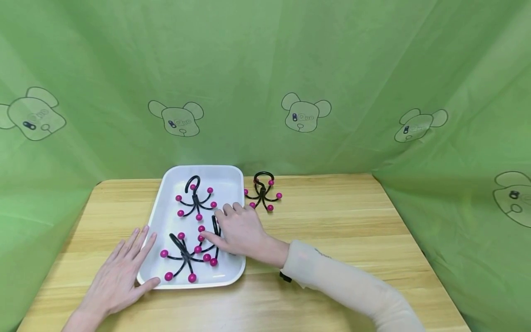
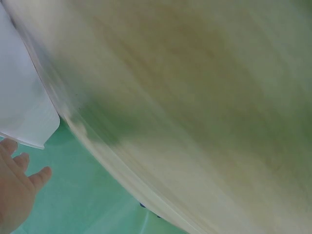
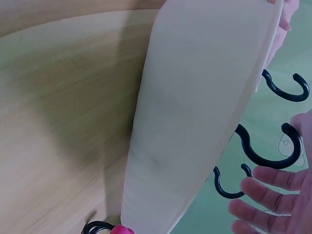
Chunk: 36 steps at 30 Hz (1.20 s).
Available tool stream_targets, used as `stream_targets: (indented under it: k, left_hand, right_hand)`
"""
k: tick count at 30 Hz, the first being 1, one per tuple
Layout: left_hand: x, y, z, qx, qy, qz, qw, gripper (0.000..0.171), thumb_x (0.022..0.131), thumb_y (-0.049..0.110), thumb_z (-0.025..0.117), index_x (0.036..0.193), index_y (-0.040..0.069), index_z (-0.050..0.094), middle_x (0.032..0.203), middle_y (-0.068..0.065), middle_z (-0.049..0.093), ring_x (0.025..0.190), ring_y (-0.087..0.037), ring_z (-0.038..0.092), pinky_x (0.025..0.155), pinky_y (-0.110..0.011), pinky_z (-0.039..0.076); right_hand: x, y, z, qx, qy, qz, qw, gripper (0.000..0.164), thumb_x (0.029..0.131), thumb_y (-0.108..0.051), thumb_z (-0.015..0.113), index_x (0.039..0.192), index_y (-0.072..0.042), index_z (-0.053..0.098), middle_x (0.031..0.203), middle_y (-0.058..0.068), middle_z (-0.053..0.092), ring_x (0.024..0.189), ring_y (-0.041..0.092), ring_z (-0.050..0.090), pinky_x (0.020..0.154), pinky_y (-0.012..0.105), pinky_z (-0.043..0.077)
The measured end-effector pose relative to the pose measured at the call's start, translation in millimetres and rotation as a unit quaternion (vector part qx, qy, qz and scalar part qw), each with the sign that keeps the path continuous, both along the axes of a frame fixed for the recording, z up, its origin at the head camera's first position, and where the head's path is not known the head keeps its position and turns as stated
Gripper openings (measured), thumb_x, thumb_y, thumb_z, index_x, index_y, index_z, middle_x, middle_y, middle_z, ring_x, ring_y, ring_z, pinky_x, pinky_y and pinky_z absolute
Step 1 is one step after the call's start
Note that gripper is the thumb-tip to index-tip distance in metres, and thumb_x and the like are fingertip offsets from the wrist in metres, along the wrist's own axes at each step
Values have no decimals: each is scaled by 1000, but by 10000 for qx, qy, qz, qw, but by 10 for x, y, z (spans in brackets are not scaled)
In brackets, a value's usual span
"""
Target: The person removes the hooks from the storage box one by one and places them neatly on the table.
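A white tray (image 1: 224, 177) holds three black multi-arm hooks with pink ball tips. The back hook (image 1: 195, 199) and front-left hook (image 1: 185, 252) lie apart from both hands. My right hand (image 1: 242, 230) is over the tray's right side, partly hiding the third hook (image 1: 215, 225). In the right wrist view, a curved black hook end (image 3: 265, 162) sits between the thumb and extended fingers (image 3: 265, 195), with no firm grip visible. My left hand (image 1: 120, 272) has straight, spread fingers at the tray's left edge, its thumb by the near left corner.
A fourth black hook with pink tips (image 1: 262, 192) stands on the wooden table (image 1: 332, 221), just right of the tray. A green curtain (image 1: 249, 69) printed with bear heads surrounds the table at the back and sides.
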State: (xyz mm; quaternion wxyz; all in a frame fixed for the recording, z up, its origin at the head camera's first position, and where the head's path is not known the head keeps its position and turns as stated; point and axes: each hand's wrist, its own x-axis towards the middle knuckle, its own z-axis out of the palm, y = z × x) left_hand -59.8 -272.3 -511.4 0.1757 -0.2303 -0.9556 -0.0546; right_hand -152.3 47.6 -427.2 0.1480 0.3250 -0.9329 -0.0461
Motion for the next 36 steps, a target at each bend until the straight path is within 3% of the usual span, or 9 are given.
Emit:
stream_targets:
  k: [11,17,27,36]
  left_hand:
    - [3,-10,-4,11,22,-8,10000,106,84,63,72,166,9,32,175,-18,29,169,-17,-1,134,-24,-14]
    - [-2,-9,-4,8,25,-7,10000,106,84,64,71,166,9,33,174,-18,30,169,-16,-1,134,-22,-14]
    - [3,-2,3,23,-12,11,10000,105,84,63,72,166,9,33,174,-18,31,168,-15,-2,133,-21,-14]
    - [5,-3,8,52,-74,48,9999,104,85,63,72,165,9,34,174,-17,30,169,-16,0,133,-20,-15]
  right_hand:
    - [-55,16,-42,-83,435,250,9987,60,104,-68,45,110,-18,78,93,0,77,79,17,71,59,30,58]
    - [-65,30,-49,-95,388,241,9989,58,106,-65,43,113,-19,78,97,0,79,81,17,72,60,30,58]
    - [-67,54,-44,-197,509,303,9981,43,109,-52,45,100,-22,75,87,-4,76,76,14,70,56,27,54]
    - [-64,58,-36,-271,532,386,9975,41,109,-53,48,103,-25,77,85,-5,75,74,13,70,54,25,53]
